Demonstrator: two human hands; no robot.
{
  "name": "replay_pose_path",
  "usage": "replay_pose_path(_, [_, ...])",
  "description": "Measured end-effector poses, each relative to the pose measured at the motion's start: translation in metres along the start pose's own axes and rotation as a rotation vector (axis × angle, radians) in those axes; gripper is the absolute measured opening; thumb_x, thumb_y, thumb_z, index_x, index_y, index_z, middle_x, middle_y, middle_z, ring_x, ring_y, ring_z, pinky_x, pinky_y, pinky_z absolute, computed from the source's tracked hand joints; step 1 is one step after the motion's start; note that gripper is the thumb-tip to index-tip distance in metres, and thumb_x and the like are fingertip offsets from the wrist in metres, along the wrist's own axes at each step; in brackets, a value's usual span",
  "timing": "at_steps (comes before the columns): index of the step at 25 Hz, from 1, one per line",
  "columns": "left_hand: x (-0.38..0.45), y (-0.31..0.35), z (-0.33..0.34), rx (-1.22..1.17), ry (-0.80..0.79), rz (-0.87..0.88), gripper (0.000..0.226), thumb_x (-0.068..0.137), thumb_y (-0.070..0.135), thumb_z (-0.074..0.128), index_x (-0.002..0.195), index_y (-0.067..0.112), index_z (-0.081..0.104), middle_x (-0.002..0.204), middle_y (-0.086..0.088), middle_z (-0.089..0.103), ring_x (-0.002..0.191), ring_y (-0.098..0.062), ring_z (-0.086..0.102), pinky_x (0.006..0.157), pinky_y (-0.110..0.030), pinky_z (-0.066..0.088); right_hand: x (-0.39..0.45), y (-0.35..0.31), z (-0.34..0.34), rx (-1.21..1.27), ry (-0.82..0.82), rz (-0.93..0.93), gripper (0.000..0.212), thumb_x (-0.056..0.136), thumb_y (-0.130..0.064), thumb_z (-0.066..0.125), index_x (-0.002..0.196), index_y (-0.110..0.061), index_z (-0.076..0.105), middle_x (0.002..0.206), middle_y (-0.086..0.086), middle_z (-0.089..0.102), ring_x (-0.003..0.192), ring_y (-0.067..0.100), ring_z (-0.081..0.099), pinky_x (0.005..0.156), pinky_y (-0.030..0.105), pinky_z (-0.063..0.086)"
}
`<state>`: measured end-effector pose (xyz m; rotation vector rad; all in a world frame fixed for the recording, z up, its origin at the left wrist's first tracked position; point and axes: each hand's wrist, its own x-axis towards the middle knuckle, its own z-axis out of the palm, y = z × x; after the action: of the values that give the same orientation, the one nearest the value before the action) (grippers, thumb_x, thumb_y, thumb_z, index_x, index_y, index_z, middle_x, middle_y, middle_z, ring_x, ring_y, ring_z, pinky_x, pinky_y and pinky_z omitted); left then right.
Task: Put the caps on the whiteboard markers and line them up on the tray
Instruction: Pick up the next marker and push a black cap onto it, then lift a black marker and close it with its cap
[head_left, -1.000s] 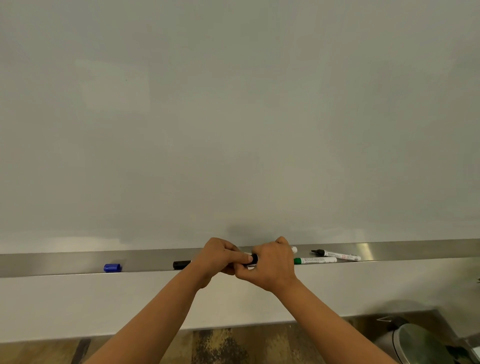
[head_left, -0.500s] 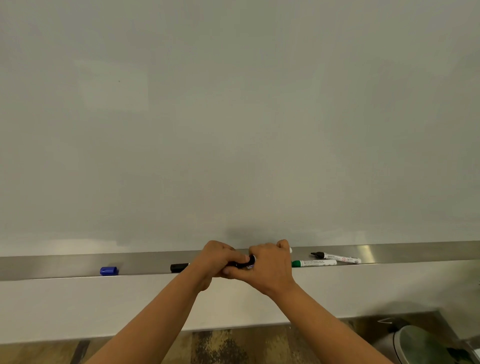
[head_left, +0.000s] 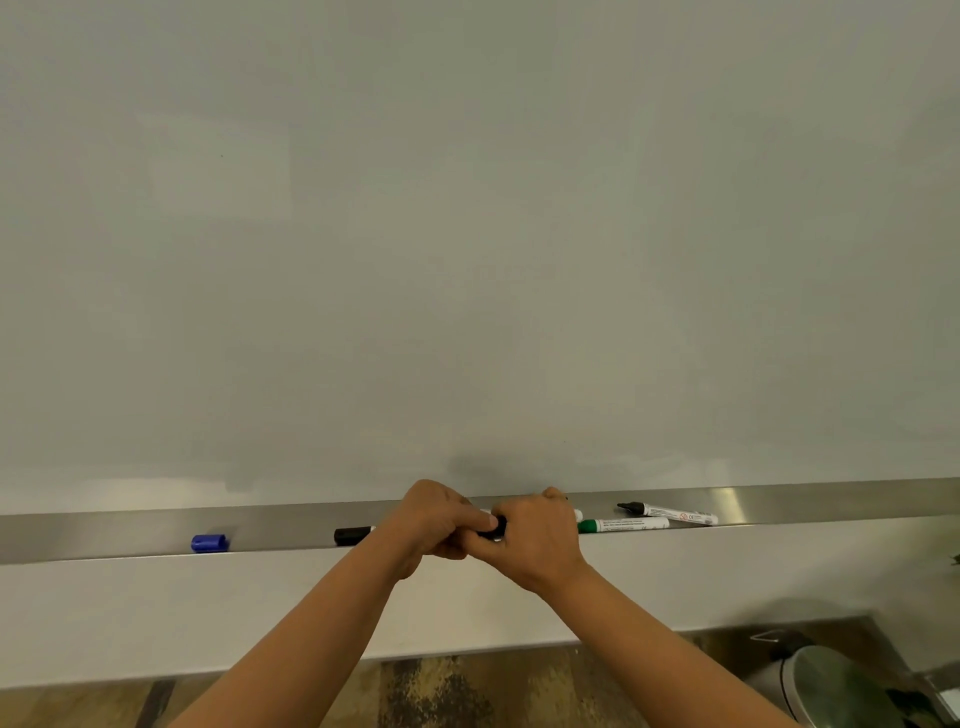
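Since a second ago, your hands have pressed closer together over the tray (head_left: 104, 538).
Your left hand (head_left: 434, 522) and right hand (head_left: 535, 540) grip a black marker (head_left: 496, 526), lying 9-to-3 o'clock.

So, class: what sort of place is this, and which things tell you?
Probably a classroom or meeting room: a large whiteboard, its metal marker tray holding markers, and a waste bin below.

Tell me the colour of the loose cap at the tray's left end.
Blue, clearest in the head view.
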<state>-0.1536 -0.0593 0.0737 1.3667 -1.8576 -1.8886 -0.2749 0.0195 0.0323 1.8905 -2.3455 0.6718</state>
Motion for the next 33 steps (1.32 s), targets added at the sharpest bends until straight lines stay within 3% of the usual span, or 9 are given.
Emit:
replay_pose_path(3, [0.007,-0.007,-0.006,0.027,0.068,0.030,0.006,0.074,0.006,0.072,0.070,0.002,0.070,0.061,-0.007,0.068,0.049,-0.010,0.063,0.050,-0.017,0.053,-0.006,0.012,0.000,0.060,-0.228,-0.084,0.051,0.083,-0.067,0.036,0.087,-0.021,0.057,0.083,0.000,0.067,0.076,0.016,0.056,0.079,0.032,0.035])
replay_pose_path(5, [0.011,-0.015,-0.007,0.045,0.081,0.053,0.006,0.076,0.008,0.071,0.076,0.002,0.070,0.064,-0.007,0.069,0.050,-0.007,0.064,0.052,-0.015,0.052,-0.012,0.023,-0.001,0.132,-0.345,-0.125,0.032,0.096,-0.042,0.037,0.114,-0.020,0.052,0.111,0.004,0.063,0.100,0.020,0.053,0.088,0.033,0.038])
replay_pose_path(7, [0.014,-0.021,-0.002,0.063,0.099,0.092,0.010,0.078,0.011,0.071,0.082,0.002,0.070,0.070,-0.006,0.069,0.056,-0.006,0.064,0.055,-0.015,0.051,-0.014,0.035,0.000,0.145,-0.394,-0.129,0.028,0.097,-0.021,0.039,0.123,-0.015,0.049,0.121,0.008,0.058,0.110,0.022,0.049,0.093,0.032,0.038])
replay_pose_path(11, [0.022,-0.032,0.007,0.378,0.270,0.241,0.021,0.086,0.024,0.063,0.103,0.012,0.066,0.093,0.000,0.069,0.083,-0.011,0.060,0.069,-0.018,0.045,-0.007,0.073,-0.007,0.065,-0.335,-0.024,0.036,0.090,0.002,0.042,0.123,-0.009,0.052,0.118,0.014,0.053,0.109,0.028,0.048,0.093,0.030,0.038])
replay_pose_path(15, [0.026,-0.039,0.013,0.651,0.286,0.337,0.025,0.090,0.022,0.053,0.112,0.016,0.063,0.113,-0.003,0.070,0.101,-0.018,0.062,0.084,-0.025,0.046,-0.004,0.100,-0.009,-0.011,-0.362,0.089,0.044,0.085,0.009,0.043,0.124,-0.009,0.052,0.118,0.012,0.050,0.110,0.027,0.046,0.091,0.030,0.041])
replay_pose_path(21, [0.031,-0.041,0.018,0.665,0.292,0.356,0.023,0.089,0.018,0.054,0.109,0.016,0.066,0.111,-0.001,0.071,0.100,-0.016,0.063,0.083,-0.022,0.044,-0.002,0.103,-0.001,-0.012,-0.329,0.129,0.038,0.082,0.009,0.043,0.112,-0.011,0.055,0.115,0.009,0.058,0.108,0.025,0.049,0.084,0.028,0.039])
replay_pose_path(26, [0.032,-0.042,0.020,0.676,0.305,0.366,0.023,0.090,0.019,0.053,0.108,0.017,0.066,0.110,0.000,0.072,0.100,-0.015,0.063,0.079,-0.018,0.040,-0.007,0.110,-0.006,0.030,-0.291,0.127,0.037,0.083,0.009,0.043,0.110,-0.010,0.060,0.112,0.011,0.060,0.107,0.027,0.051,0.090,0.035,0.045])
replay_pose_path(30, [0.033,-0.041,0.018,0.670,0.296,0.359,0.022,0.089,0.018,0.054,0.108,0.014,0.066,0.110,-0.003,0.071,0.100,-0.017,0.063,0.082,-0.022,0.045,-0.012,0.149,-0.037,-0.095,-0.159,0.383,0.037,0.075,0.010,0.046,0.102,-0.008,0.065,0.105,0.015,0.062,0.102,0.034,0.054,0.083,0.038,0.046])
replay_pose_path(33, [0.035,-0.042,0.020,0.667,0.290,0.355,0.022,0.089,0.019,0.054,0.108,0.015,0.066,0.110,-0.003,0.072,0.099,-0.017,0.064,0.082,-0.024,0.047,-0.021,0.176,-0.053,-0.337,-0.311,0.540,0.034,0.083,-0.001,0.046,0.109,-0.016,0.063,0.112,0.009,0.061,0.107,0.030,0.052,0.087,0.037,0.045])
